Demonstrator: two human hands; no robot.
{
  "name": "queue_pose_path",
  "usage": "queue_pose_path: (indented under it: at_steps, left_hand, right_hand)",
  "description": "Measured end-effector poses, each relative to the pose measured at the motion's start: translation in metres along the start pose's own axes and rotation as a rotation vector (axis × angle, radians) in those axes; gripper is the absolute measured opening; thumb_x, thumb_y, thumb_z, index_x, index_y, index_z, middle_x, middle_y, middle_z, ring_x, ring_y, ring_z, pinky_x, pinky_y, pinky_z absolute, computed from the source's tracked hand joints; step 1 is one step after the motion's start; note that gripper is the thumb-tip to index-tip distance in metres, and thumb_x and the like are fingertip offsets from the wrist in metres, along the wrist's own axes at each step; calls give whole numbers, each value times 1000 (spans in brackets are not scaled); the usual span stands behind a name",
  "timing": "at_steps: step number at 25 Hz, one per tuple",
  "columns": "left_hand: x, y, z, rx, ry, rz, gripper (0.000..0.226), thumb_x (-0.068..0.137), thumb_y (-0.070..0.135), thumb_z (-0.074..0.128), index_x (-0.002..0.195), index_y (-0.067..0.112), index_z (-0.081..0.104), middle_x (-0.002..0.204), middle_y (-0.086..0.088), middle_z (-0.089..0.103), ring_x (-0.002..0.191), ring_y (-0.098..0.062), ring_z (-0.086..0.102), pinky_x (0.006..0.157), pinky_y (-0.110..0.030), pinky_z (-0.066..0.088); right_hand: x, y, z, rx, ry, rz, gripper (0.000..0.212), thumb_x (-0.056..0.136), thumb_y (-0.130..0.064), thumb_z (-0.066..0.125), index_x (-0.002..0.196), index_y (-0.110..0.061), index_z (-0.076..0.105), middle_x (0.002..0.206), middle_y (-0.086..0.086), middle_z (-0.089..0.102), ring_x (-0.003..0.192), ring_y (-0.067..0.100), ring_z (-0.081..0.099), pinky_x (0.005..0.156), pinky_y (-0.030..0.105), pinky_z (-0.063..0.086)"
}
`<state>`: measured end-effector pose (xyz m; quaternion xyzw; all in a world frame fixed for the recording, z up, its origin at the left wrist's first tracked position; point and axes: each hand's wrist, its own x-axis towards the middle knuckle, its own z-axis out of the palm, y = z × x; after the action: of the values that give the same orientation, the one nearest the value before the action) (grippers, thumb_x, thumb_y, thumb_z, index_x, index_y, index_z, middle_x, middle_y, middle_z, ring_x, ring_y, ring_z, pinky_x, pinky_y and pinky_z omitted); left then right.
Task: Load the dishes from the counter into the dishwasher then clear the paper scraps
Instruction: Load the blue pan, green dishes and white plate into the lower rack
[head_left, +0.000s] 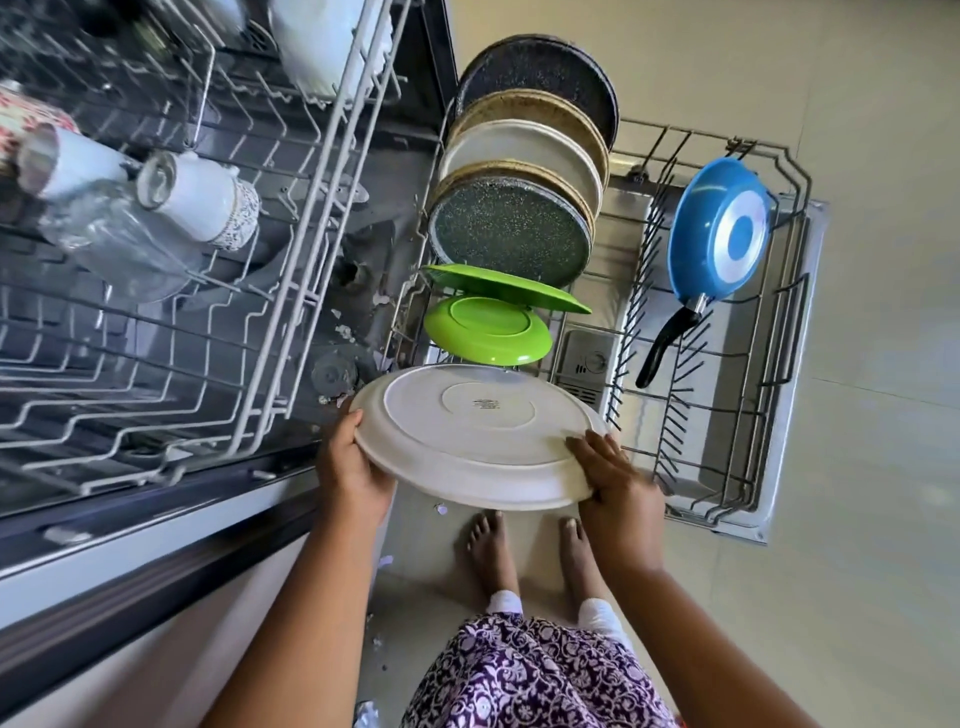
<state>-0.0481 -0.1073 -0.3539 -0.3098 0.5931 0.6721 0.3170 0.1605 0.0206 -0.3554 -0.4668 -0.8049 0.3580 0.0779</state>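
Head view: white plate (478, 431) held bottom-up just above the rack (737, 499).
Both hands (left (353, 473), right (618, 483)) grip its rim with curled fingers (587, 441); it could bump the green plate (488, 327), or slip if it misses a slot.

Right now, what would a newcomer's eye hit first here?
A large white plate, underside up, gripped by the left hand and right hand, centre foreground. Beyond it two bright green plates sit in the lower rack; a blue frying pan stands at the rack's right.
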Motion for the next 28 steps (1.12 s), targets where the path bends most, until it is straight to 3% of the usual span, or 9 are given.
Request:
queue_pose_path:
  at_steps: [3, 6, 11, 14, 16, 18, 20, 24, 28]
  left_hand:
    - [0, -16, 4, 70, 6, 65, 24, 90, 10, 41, 99, 18, 62, 83, 5, 69, 82, -14, 61, 72, -31, 44]
    - [-7, -31, 12, 174, -89, 89, 27, 94, 2, 37, 101, 17, 58, 87, 3, 67, 80, -10, 58, 70, -26, 45]
    - [4, -29, 10, 280, 11, 72, 21, 96, 7, 37, 92, 14, 57, 88, -5, 63, 74, -16, 58, 64, -25, 45]
    - [21, -19, 9, 269, 75, -49, 22, 96, 23, 43, 107, 15, 61, 103, -9, 64, 84, -22, 60, 72, -32, 46]
    - [25, -12, 14, 249, 96, -94, 24, 95, 23, 41, 101, 15, 62, 96, -5, 65, 82, -22, 60, 72, -32, 45]
    - [26, -8, 15, 274, 153, -93, 22, 95, 20, 41, 88, 15, 61, 87, -2, 63, 75, -21, 59, 69, -31, 45]
    - [28, -9, 10, 334, 212, -45, 14, 92, 20, 47, 88, 15, 59, 86, -4, 62, 79, -25, 61, 69, -32, 48]
    - [24, -16, 0, 583, 298, 74, 20, 89, 19, 57, 107, 13, 59, 102, -12, 60, 91, -29, 58, 84, -43, 48]
    - [28, -12, 2, 605, 313, -3, 29, 86, 26, 60, 111, 12, 61, 107, -13, 63, 99, -33, 61, 92, -52, 48]
  right_hand:
    - [11, 20, -3, -4, -121, 138, 59, 71, 18, 53, 119, -13, 63, 131, 12, 55, 124, 24, 51, 104, 19, 28]
    - [22, 42, -10, -16, -256, 218, 58, 78, 14, 50, 128, -16, 57, 139, 9, 48, 129, 19, 45, 105, 13, 20]
    - [10, 44, -5, -159, -363, 167, 55, 84, -1, 54, 133, -24, 51, 141, 4, 45, 123, 23, 52, 104, 29, 38]
    - [15, 24, -12, -201, -280, 104, 54, 78, -7, 64, 128, -26, 56, 134, 3, 53, 112, 25, 61, 91, 36, 49]
    - [25, 2, -18, -273, -239, 14, 51, 74, -17, 71, 123, -25, 61, 123, 6, 63, 96, 30, 68, 77, 37, 54]
    - [30, -18, -19, -422, -305, -86, 50, 78, -30, 69, 126, -24, 58, 113, 7, 68, 86, 32, 69, 67, 33, 52]
    - [30, -26, -18, -561, -466, -81, 53, 85, -37, 59, 136, -27, 45, 118, 4, 63, 94, 30, 65, 70, 31, 48]
    - [10, -15, -10, -606, -542, -98, 58, 86, -33, 56, 140, -21, 38, 124, 4, 55, 96, 30, 64, 71, 35, 51]
    - [6, -5, 0, -609, -471, -101, 53, 81, -24, 60, 133, -19, 48, 119, 5, 59, 85, 31, 67, 62, 34, 52]
